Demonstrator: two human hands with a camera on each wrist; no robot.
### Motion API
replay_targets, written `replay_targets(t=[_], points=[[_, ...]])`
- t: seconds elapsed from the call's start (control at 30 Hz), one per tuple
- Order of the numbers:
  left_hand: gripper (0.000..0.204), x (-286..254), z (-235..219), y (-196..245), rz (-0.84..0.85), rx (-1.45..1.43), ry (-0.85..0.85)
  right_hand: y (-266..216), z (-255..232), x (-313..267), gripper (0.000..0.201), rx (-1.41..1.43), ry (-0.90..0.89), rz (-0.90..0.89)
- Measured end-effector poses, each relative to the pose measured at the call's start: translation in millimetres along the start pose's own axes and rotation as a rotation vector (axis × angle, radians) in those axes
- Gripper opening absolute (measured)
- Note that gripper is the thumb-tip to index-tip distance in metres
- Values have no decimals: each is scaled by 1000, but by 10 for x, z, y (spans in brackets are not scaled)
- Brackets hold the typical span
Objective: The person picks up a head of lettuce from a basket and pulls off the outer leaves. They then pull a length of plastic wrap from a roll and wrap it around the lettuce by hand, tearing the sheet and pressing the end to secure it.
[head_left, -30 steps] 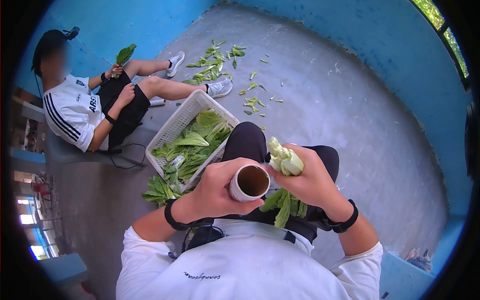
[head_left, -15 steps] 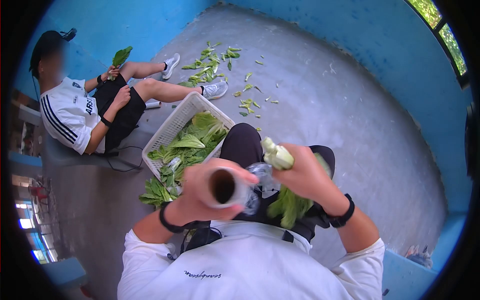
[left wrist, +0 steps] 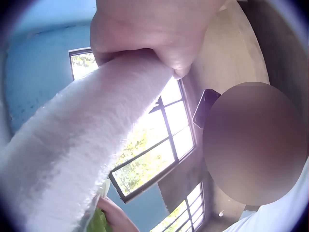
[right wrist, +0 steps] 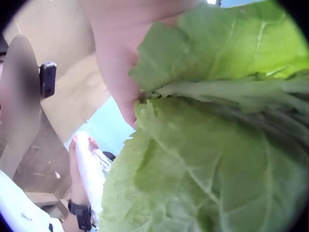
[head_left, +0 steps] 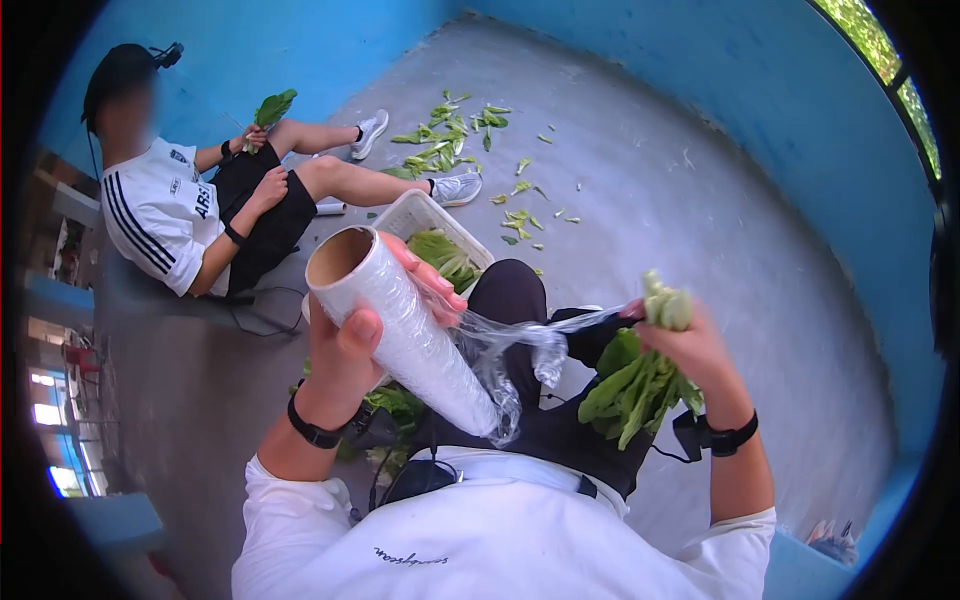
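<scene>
My left hand (head_left: 340, 368) grips a roll of cling film (head_left: 405, 335), fingers and thumb around its upper part. The roll tilts, its hollow cardboard core facing up. A twisted strand of film (head_left: 575, 322) stretches from the roll across to my right hand (head_left: 705, 348). That hand holds a bunch of leafy greens (head_left: 630, 395), pale cut stem ends (head_left: 668, 305) up and leaves hanging down. The left wrist view shows the roll (left wrist: 82, 130) close up below the hand. Broad leaves (right wrist: 193, 169) fill much of the right wrist view and hide most of the fingers.
A white plastic basket (head_left: 462, 228) of greens stands beyond my left hand, partly covered by the roll. Leaf scraps (head_left: 440, 145) are scattered over the grey floor (head_left: 700, 200). At the left another person (head_left: 160, 215) sits holding a leafy bunch (head_left: 270, 110).
My left hand has raised the roll and tipped it to the left. My right hand has moved right with the greens, and film now stretches between the two hands.
</scene>
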State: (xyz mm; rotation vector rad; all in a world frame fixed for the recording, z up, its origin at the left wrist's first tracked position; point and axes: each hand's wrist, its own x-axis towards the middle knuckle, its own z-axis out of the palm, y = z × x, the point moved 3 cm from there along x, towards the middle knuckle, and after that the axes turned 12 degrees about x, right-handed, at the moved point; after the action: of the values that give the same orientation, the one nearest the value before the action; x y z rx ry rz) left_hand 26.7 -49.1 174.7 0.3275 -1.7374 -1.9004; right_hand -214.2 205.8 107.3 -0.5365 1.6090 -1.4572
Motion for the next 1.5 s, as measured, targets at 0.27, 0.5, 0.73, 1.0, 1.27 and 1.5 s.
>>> replay_targets(t=[0.27,0.5,0.73,1.0,1.27,1.5], points=[[71,-8,-42,31,-42,-17,20,52,-519,102,23,368,297,45],[70,1,-16,11,-50,-35,-3,-78,-504,67,19,226,372,-137],[67,41,228,-57,-109,-52,-163,-555,412,-104,52,-350,-209,-388],[60,-18,414,-106,-118,-115,-275,-362,1014,158,33,-110,-487,-273],[58,-65,256,-130,-93,111,-77,-301,972,19,20,-146,-438,-136],[53,27,74,-26,-149,80,205,-86,829,-240,23,-426,-616,-469]])
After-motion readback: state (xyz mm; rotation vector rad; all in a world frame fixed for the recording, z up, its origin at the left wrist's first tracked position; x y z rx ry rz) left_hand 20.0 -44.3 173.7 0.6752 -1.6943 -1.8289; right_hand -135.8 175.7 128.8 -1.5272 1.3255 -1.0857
